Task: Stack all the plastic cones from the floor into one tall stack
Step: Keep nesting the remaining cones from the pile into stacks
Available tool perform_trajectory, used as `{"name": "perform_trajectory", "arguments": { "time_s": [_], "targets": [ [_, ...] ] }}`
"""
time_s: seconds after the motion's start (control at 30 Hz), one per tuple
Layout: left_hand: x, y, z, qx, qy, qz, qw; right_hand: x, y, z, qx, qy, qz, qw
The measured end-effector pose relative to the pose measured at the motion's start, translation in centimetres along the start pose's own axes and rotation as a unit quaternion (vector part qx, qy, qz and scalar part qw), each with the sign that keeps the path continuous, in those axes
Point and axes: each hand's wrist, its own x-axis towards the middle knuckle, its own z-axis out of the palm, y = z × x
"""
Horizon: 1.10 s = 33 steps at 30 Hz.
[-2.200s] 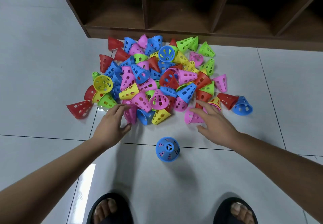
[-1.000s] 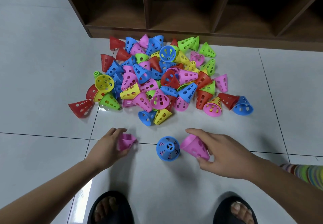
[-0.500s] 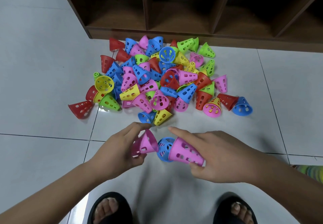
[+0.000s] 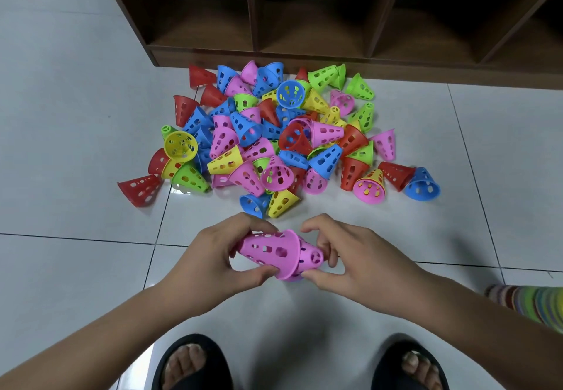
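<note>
A big pile of perforated plastic cones (image 4: 274, 146) in red, blue, pink, yellow and green lies on the white tiled floor. In front of it, my left hand (image 4: 207, 264) grips a pink cone (image 4: 268, 251) lying sideways, narrow end to the left and wide rim to the right. My right hand (image 4: 350, 264) pinches a second pink cone (image 4: 313, 257), whose small end sticks out at the right. The two pink cones meet between my hands. The blue cone on the floor is hidden behind them, with only a little blue showing through the holes.
A dark brown wooden shelf unit (image 4: 304, 54) stands right behind the pile. My feet in black sandals (image 4: 195, 362) are at the bottom edge. A striped multicoloured thing (image 4: 533, 301) shows at the right edge. A lone red cone (image 4: 140, 188) lies left of the pile.
Each hand took a pink cone from the front of the pile and drew it back. The hands have come together, joining the two pink cones over the blue cone.
</note>
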Motion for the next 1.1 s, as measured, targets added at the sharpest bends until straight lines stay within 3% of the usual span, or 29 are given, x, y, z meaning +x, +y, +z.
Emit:
{"name": "perform_trajectory", "arguments": {
  "time_s": [0.17,0.33,0.6,0.87,1.1],
  "targets": [
    [0.1,0.6,0.4,-0.028,0.034,0.002,0.999,0.1,0.6,0.9,0.050,0.026,0.015,0.998],
    [0.7,1.0,1.4,0.010,0.026,0.031,0.999,0.0,0.6,2.0,0.082,0.019,0.005,0.996],
    [1.5,-0.2,3.8,0.068,-0.033,0.019,0.997,-0.3,1.7,2.5,-0.013,0.040,0.009,0.999],
    [0.3,-3.0,7.1,-0.028,-0.089,-0.156,0.983,-0.7,1.3,3.5,0.017,0.046,-0.036,0.998],
    [-0.1,-2.4,8.9,-0.165,-0.112,-0.303,0.932,0.6,1.9,4.4,-0.087,0.014,-0.083,0.993]
  ]
}}
